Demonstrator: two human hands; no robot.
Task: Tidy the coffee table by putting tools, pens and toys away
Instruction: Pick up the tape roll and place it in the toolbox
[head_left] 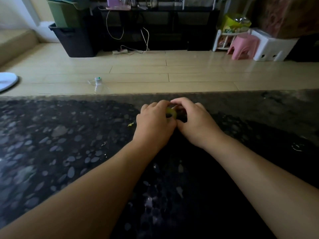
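Observation:
Both my hands meet near the far edge of the dark pebble-patterned coffee table (pixel 69 144). Between them sits a small yellow-green ring-shaped object (pixel 170 112), mostly hidden by my fingers. My left hand (pixel 153 121) curls round its left side. My right hand (pixel 193 118) curls over its top and right side. What kind of object it is cannot be told. A tiny yellow scrap (pixel 130 124) lies on the table left of my left hand.
Beyond the table's far edge is a wooden floor with a cut clear plastic bottle top (pixel 99 83). Further back stand a black bin (pixel 74 40) with a green bin on it, a dark TV stand (pixel 155 26) with cables, a pink stool (pixel 241 45) and a white stool (pixel 271 47).

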